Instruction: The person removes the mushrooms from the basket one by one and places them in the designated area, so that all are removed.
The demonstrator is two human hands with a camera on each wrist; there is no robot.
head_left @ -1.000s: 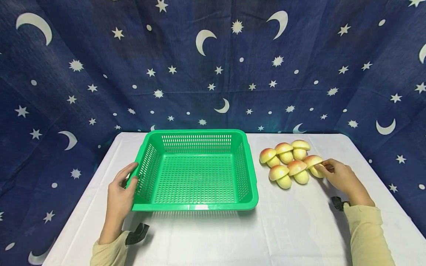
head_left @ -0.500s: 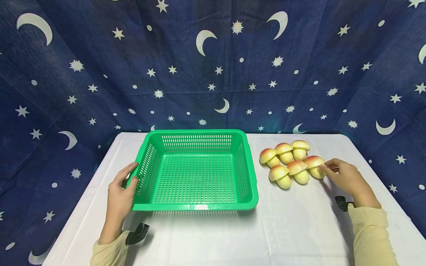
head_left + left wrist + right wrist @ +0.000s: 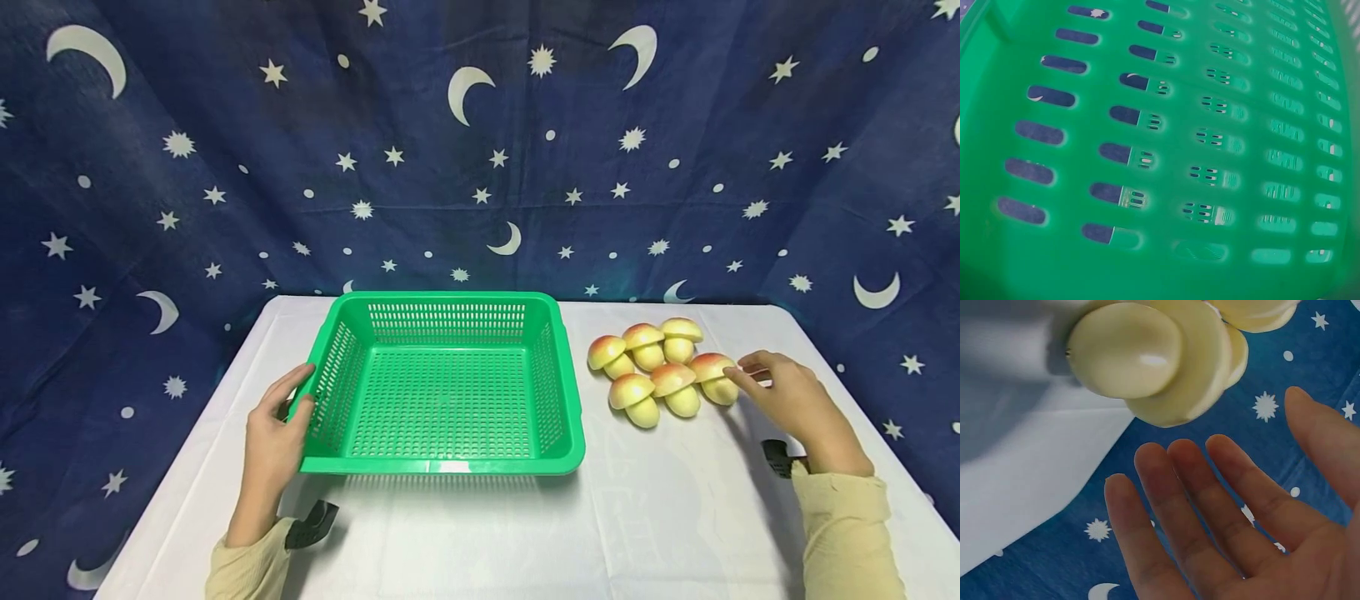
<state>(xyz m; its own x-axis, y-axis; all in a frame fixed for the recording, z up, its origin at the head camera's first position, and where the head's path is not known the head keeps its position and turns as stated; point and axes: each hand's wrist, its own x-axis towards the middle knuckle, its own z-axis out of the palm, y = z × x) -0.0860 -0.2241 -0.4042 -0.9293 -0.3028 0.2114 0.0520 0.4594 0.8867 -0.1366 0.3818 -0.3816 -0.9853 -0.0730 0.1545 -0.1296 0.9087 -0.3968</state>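
My left hand (image 3: 274,435) holds the left side of a green plastic basket (image 3: 442,467), its thumb and fingertips at the rim; no fingers show in the left wrist view, where the slotted basket wall (image 3: 1166,181) fills the frame. At right, my right hand (image 3: 797,398) is beside the rightmost toy mushroom (image 3: 718,388), a yellow one with a red-tinged cap. The right wrist view shows this hand (image 3: 1229,531) with fingers extended and apart from the nearest mushroom (image 3: 1125,350). Several like it lie in two rows of three, including a front-left mushroom (image 3: 641,412).
A white cloth (image 3: 525,533) covers the table. Behind it hangs a dark blue curtain (image 3: 420,125) with moons and stars. Black wrist cameras, one at the left wrist (image 3: 313,525) and one at the right wrist (image 3: 780,458), sit low by the sleeves.
My right hand has let go of the rightmost mushroom and drawn back a little to the right. That mushroom stays in its row. The left hand and basket keep their places.
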